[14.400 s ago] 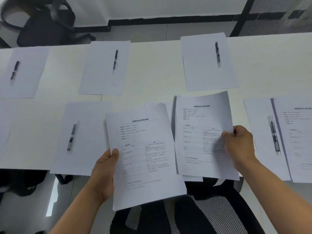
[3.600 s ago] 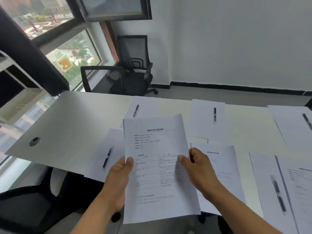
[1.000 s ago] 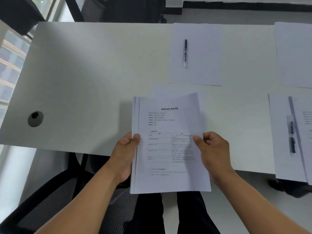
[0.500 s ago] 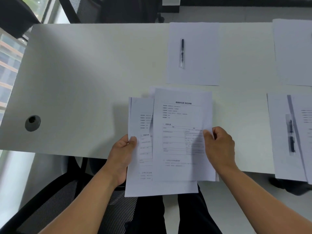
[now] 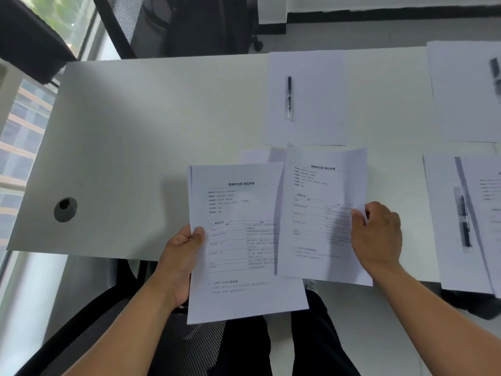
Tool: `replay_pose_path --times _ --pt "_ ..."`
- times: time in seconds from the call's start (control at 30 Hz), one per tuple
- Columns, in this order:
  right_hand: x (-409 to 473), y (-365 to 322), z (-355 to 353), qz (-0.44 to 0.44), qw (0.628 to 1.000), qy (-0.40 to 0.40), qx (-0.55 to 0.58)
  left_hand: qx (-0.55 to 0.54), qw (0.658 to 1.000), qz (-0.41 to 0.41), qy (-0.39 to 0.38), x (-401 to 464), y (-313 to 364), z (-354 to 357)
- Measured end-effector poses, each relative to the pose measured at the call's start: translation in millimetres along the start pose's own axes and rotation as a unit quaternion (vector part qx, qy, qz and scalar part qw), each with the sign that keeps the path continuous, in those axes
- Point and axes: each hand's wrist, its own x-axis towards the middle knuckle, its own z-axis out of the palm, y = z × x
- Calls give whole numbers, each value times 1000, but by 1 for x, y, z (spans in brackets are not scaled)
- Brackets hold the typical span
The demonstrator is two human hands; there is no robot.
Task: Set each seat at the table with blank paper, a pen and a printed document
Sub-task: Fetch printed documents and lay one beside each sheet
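My left hand point(image 5: 181, 263) grips the left edge of a stack of printed documents point(image 5: 238, 240), held over the table's near edge. My right hand point(image 5: 378, 236) pinches the right edge of a single printed document point(image 5: 320, 213), held to the right of the stack and overlapping it. Under both, a blank sheet point(image 5: 254, 156) peeks out on the white table point(image 5: 135, 145); any pen on it is hidden. Across the table lies another blank sheet point(image 5: 317, 96) with a black pen point(image 5: 289, 97) on it.
At the right, a sheet with a pen point(image 5: 463, 221) and a printed page point(image 5: 488, 213) lies on the near side. Another sheet point(image 5: 466, 90) sits at the far right. A round cable hole point(image 5: 65, 209) is at the left. A black chair point(image 5: 151, 25) stands beyond the table.
My right hand has drawn the top printed document off the stack and carried it to the right. My left hand keeps the remaining stack in place.
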Motion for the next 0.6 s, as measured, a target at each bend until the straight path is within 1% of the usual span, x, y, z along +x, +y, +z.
replay_pose_path --times 0.2,0.4,0.6 --pt "2 6 -7 -7 1000 0 -2 -7 1000 0 14 -7 -5 -6" --pt "3 13 -11 9 1000 -3 1 -25 999 6 24 -15 -11 -4" --pt "1 11 -15 -2 1000 -10 -1 -29 999 8 14 -26 -7 -1"
